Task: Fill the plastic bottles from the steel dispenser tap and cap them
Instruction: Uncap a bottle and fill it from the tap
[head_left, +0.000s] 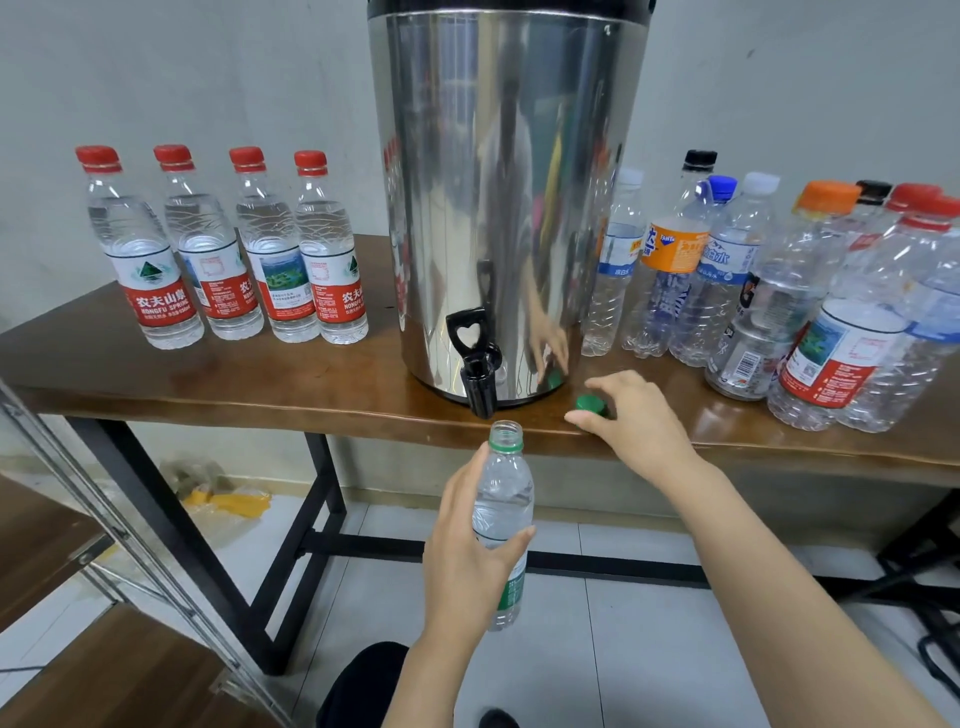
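My left hand (467, 561) grips an uncapped green-labelled bottle (506, 499) holding water, upright just below the black tap (478, 374) of the steel dispenser (509, 182). A green cap (591, 404) lies on the wooden table (260, 379) near its front edge, right of the tap. My right hand (634, 421) hovers over that cap with thumb and fingers curved on either side of it; whether they touch it is unclear.
Several capped, filled red-labelled bottles (228, 249) stand left of the dispenser. Several empty mixed bottles (779, 291) crowd the table's right side. Below are black table legs (322, 519), a tiled floor and a wooden shelf (78, 623) at left.
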